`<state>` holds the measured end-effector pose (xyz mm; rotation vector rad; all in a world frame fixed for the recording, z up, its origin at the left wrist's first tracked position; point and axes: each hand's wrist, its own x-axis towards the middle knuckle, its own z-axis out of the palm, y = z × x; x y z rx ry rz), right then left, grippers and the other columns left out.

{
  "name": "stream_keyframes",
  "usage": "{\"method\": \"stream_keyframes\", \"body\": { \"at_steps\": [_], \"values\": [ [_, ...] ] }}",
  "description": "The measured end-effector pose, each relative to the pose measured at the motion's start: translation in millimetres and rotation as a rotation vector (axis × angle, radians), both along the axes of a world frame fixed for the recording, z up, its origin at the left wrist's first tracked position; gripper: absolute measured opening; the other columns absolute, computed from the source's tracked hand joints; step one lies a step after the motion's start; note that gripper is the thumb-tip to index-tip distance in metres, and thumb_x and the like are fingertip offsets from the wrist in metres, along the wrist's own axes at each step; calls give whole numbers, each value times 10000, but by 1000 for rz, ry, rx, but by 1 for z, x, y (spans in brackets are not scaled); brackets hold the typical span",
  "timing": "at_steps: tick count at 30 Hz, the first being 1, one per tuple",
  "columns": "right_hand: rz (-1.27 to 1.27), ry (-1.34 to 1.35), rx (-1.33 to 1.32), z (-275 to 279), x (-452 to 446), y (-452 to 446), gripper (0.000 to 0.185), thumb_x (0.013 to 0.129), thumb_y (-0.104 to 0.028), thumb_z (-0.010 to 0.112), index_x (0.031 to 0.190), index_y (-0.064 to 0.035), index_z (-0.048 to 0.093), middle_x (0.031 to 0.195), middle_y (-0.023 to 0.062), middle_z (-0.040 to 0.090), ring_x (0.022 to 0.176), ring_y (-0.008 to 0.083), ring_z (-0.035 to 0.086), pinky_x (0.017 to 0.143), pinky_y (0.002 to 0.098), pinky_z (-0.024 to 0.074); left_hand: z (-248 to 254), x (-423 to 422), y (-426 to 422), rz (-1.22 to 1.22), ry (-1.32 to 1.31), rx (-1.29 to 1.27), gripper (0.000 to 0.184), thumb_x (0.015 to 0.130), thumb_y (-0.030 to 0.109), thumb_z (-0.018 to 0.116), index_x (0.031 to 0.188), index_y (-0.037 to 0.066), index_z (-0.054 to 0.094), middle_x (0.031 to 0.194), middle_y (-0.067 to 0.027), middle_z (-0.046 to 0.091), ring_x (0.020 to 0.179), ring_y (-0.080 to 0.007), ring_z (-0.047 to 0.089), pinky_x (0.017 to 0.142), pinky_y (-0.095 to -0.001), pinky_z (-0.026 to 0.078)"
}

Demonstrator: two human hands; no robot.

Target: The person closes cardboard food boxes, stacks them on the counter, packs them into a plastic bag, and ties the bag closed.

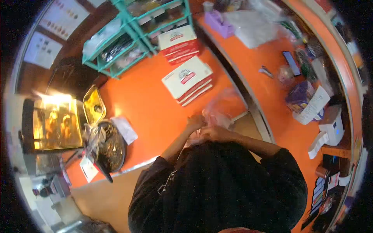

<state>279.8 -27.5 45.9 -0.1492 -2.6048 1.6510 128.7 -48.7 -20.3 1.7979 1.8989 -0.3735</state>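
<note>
Orange counter (143,97), clear plastic bag (217,116) pinched in both hands (215,134), spreading out beyond them

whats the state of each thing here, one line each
left hand: at the bag, grip blurred
right hand: at the bag, grip blurred
bag: bunched at the hands
near boxes: stacked, shut
far boxes: stacked, shut
warmer: lit, holding food
tray: holding something yellow
pan: holding dark bits
printer: blue light on, paper hanging out

Orange counter (140,89), tan floor (108,198); teal rack (134,29) behind; warm-lit display case (58,124) left; printed sheets (42,49) upper left.
</note>
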Motion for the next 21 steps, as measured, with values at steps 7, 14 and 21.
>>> {"method": "stream_keyframes", "body": {
  "at_steps": [7, 14, 21],
  "values": [
    [-768, 89, 327, -46, -5, 48, 515, 724, -322, 611, 1112, -30, 442, 1046, 129, 492, 941, 229, 489, 788, 345, 409, 58, -34, -57, 677, -1457, 81, 212, 692, 158, 595, 861, 32, 611, 815, -40, 612, 790, -142, 572, 765, -308, 431],
    [-54, -247, -1141, -6, -61, 70, 420, 740, -149, 603, 1107, -17, 448, 970, 60, 544, 889, 168, 519, 794, 282, 412, 151, -78, -86, 411, -1741, 171, 345, 697, 83, 585, 1020, -13, 512, 839, -50, 599, 756, -135, 565, 717, -263, 446],
    [-427, 1, -1028, 36, -58, 73, 217, 713, -118, 597, 907, -27, 563, 803, 6, 570, 733, 95, 531, 658, 230, 422, 194, -158, -142, 477, -1372, 227, 221, 707, 124, 604, 896, 13, 570, 777, -32, 589, 657, -102, 556, 548, -207, 447]
  ]
}}
